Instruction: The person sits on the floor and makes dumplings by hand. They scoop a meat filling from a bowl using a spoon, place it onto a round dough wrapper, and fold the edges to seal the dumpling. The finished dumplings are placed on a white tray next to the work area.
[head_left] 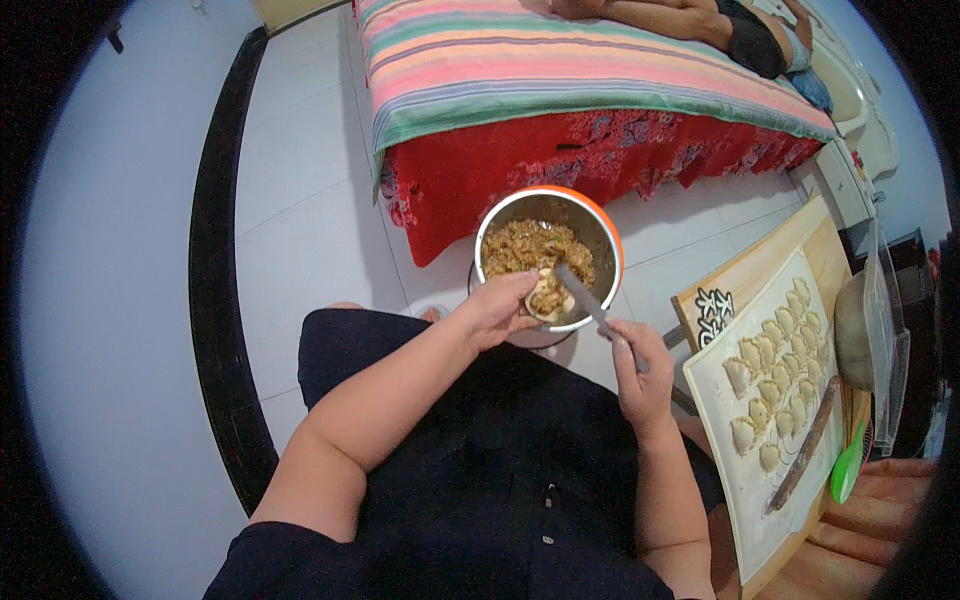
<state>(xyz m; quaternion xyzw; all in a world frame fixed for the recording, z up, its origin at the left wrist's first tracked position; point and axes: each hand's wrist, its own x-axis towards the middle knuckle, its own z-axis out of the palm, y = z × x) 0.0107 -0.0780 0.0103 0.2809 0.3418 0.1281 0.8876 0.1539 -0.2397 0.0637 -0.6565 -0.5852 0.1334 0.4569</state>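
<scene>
My left hand point(503, 308) holds a round dumpling wrapper point(537, 306) with brown filling on it, over the near rim of a metal bowl point(608, 233) with an orange outside. Minced filling point(530, 245) lies inside the bowl. In my right hand point(642, 372) is a flat grey utensil, a narrow spatula or blunt knife point(590, 303); its tip touches or hovers at the filling by the wrapper. The fingers of my right hand are wrapped round its handle end.
On the right, a white board point(715, 385) carries rows of folded dumplings point(785, 345) and a rolling pin point(806, 445). A green spoon point(848, 468) lies beside it. Ahead stands a bed with a striped cover point(560, 70), where another person's legs point(665, 18) rest. A wall point(120, 300) is at left.
</scene>
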